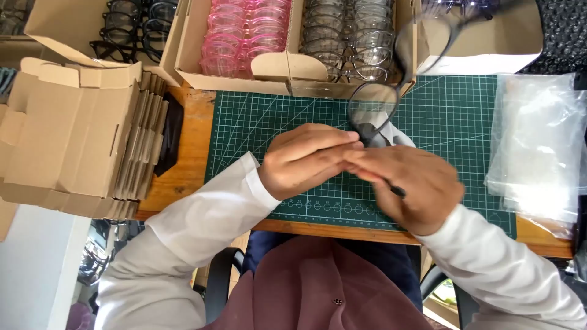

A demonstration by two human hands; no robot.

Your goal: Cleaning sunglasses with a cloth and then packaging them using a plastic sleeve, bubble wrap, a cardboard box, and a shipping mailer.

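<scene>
**Hands pinch dark glasses above the cutting mat**

Glasses with a dark frame are held up off the worktop, one lens ring just beyond the fingertips and the rest of the frame blurred farther out, toward the boxes. Both hands meet in the middle: the left hand closes thumb and fingers on the frame near its hinge, and the right hand cups in from the other side, a dark arm tip showing by its palm. Held this way, the frame sits steady in the air at working height.

Under the hands lies a green cutting mat, a flat surface to work over. Beyond the hands an open cardboard box keeps pink frames and clear frames in separate compartments, within easy reach. Left of the left hand stands a stack of flat cardboard boxes; right of the right hand lies a pile of clear plastic bags.
</scene>
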